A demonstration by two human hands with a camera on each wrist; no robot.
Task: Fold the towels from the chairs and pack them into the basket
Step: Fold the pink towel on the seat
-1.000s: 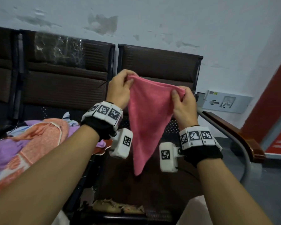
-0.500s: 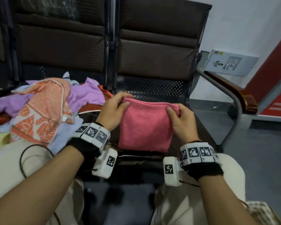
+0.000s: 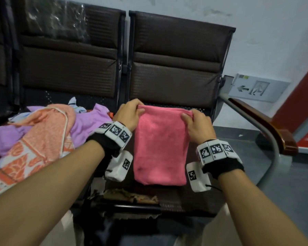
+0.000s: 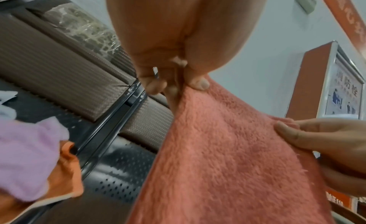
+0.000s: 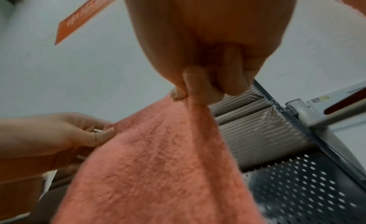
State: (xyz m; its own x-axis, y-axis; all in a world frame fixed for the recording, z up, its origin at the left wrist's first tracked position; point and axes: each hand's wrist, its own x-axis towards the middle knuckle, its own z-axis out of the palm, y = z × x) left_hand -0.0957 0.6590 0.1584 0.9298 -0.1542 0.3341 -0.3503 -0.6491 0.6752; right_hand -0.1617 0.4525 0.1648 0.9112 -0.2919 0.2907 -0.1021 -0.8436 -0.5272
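Note:
A pink towel, folded into a long rectangle, lies over the seat of the right-hand brown chair. My left hand pinches its far left corner, and my right hand pinches the far right corner. The left wrist view shows the thumb and fingers of the left hand clamped on the edge of the pink towel. In the right wrist view, the right hand nips the pink towel the same way. No basket shows in any view.
A heap of unfolded towels covers the left chair seat: an orange patterned one and a purple one on top. A wooden armrest on a metal tube runs along the right side. The seat's front edge is torn.
The pink towel hung in the air from both hands a second ago. It has since come down onto the chair seat and been stretched out longer toward the backrest, both hands still holding it.

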